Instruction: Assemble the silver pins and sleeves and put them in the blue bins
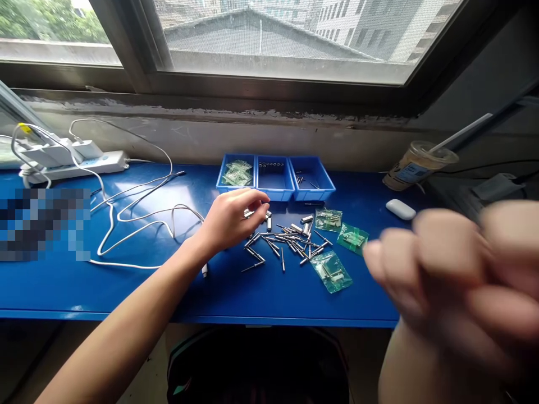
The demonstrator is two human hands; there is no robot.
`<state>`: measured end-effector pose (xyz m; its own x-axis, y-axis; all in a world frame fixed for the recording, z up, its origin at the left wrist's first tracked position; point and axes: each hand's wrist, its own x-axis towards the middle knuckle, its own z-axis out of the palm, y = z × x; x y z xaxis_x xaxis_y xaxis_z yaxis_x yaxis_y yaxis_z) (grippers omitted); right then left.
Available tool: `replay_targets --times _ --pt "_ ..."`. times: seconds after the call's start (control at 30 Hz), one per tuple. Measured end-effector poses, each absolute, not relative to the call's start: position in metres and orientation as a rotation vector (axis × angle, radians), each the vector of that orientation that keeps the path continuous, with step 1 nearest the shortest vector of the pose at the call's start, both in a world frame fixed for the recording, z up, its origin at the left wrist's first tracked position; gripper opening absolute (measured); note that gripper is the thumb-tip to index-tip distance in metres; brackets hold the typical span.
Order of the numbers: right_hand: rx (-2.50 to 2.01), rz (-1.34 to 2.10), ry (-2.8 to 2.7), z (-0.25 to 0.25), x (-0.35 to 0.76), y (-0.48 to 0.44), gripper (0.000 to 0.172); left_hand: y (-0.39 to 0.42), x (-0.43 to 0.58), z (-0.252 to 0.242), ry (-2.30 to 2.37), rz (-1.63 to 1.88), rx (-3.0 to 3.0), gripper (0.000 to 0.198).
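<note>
My left hand (232, 217) hovers over the left side of a pile of metal pins and sleeves (295, 241), thumb and forefinger curved with a small gap between them; nothing is visible in it. Close to the camera at the right, my right hand (455, 275) is blurred, its fingers curled into a fist. Whatever it may hold is hidden. Small green-tinted clear bags with metal parts inside lie right of the pile: one upper bag (329, 219), one middle bag (352, 238) and one lower bag (332, 272).
Three blue bins stand behind the pile: the left bin (219, 178) holds bags, the middle bin (275, 195) small metal cylinders, the right bin (315, 195) thin rods. White cables (138, 222) and a power strip (95, 166) lie left. A drink cup (415, 165) and white case (400, 209) are right.
</note>
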<state>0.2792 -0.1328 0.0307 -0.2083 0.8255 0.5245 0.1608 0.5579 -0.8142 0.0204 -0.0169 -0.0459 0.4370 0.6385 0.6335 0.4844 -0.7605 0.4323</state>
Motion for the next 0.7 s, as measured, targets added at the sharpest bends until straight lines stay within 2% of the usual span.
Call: replay_targets --times 0.07,0.2,0.33,0.4,0.7 --pt "-0.767 0.852 -1.666 0.036 0.280 -0.102 0.032 -0.016 0.020 -0.047 0.993 1.210 2.498 0.015" --pt "-1.327 1.022 -2.180 0.033 0.280 -0.034 0.033 -0.015 0.019 -0.047 1.025 1.205 2.486 0.014" --pt "-1.629 0.764 -2.566 0.009 0.279 -0.008 0.026 -0.016 0.019 -0.045 1.011 1.207 2.486 0.014" --pt "-1.644 0.688 -2.663 -0.002 0.278 -0.011 0.034 -0.018 0.019 -0.043 0.992 1.198 2.509 0.013" --pt "-1.677 0.473 -2.713 -0.012 0.266 -0.028 0.031 -0.020 0.022 -0.043 0.956 1.173 2.534 0.013"
